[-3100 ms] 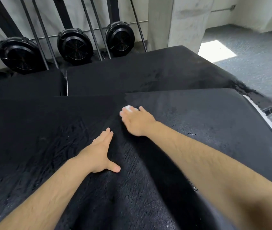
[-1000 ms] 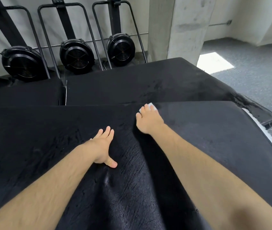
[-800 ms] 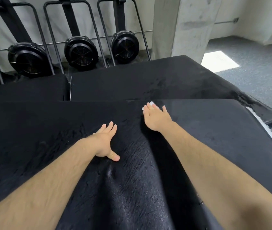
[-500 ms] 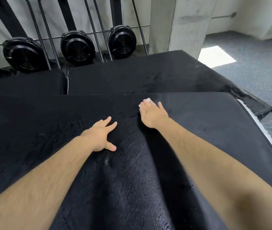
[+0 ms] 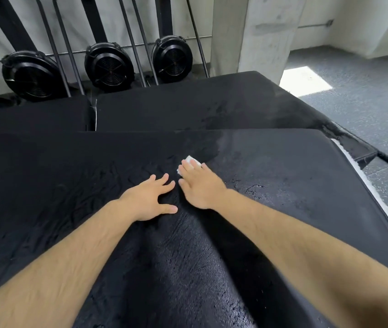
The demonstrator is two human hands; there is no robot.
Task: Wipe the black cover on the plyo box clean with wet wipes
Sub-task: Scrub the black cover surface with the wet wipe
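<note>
The black cover (image 5: 283, 185) of the plyo box fills most of the head view, with damp, streaked patches across it. My right hand (image 5: 200, 185) lies flat on it with straight fingers, pressing a folded white wet wipe (image 5: 189, 160) whose far corner shows past the fingertips. My left hand (image 5: 149, 200) rests flat on the cover just left of the right hand, fingers spread, holding nothing.
A second black-covered box (image 5: 200, 105) stands beyond the near one, a third (image 5: 29, 119) at the far left. Several black fan wheels (image 5: 109, 66) on metal frames line the back wall. A concrete pillar (image 5: 254, 34) and grey speckled floor (image 5: 366, 102) are at right.
My right hand has slid the wipe back toward me and slightly left, away from the cover's far edge. My left hand stayed flat on the cover; the hands now lie closer together.
</note>
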